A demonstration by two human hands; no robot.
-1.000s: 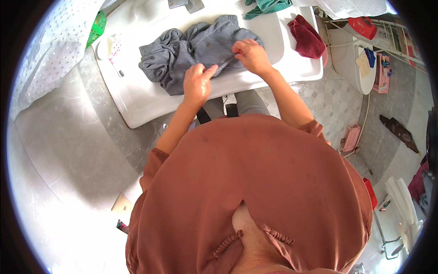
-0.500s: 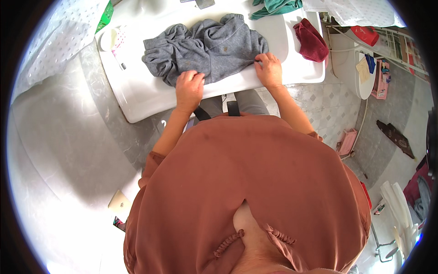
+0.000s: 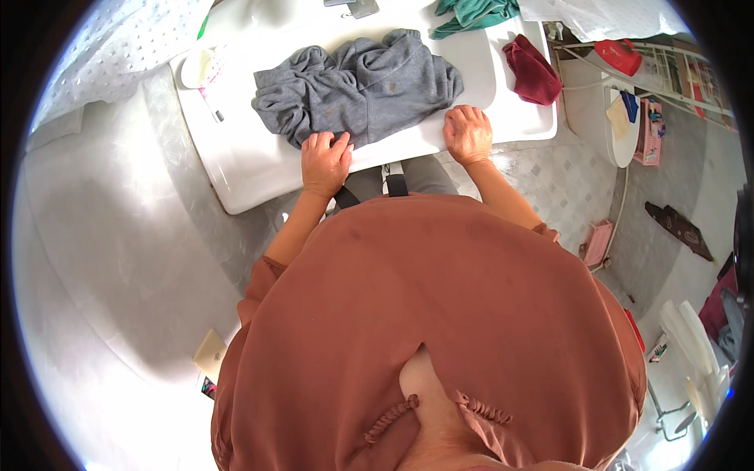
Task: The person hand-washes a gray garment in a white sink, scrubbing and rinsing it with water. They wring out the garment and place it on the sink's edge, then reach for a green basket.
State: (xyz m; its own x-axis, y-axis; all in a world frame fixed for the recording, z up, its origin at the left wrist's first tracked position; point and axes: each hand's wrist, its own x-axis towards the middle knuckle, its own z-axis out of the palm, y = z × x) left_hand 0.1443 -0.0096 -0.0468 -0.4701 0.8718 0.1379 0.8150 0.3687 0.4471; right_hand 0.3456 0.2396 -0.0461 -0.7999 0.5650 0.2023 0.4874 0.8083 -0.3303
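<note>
A crumpled grey sweat garment (image 3: 357,90) with small brown stains lies in the white washbasin (image 3: 259,184). Over the basin's near rim rests my left hand (image 3: 325,163), its fingertips at the garment's lower edge and its thumb apart; no cloth shows pinched in it. My right hand (image 3: 469,137) lies on the same rim, just off the garment's right corner. Its fingers are bent slightly over the rim and hold nothing visible.
A dark red cloth (image 3: 532,71) lies at the basin's right end, with a green cloth (image 3: 475,16) behind it. A white cup (image 3: 199,69) and a brush (image 3: 212,104) stand at the left. Right of the basin is a wire rack (image 3: 667,74).
My right hand has drawn back from the garment's edge onto the rim. My left hand has barely moved. The whole view has shifted slightly.
</note>
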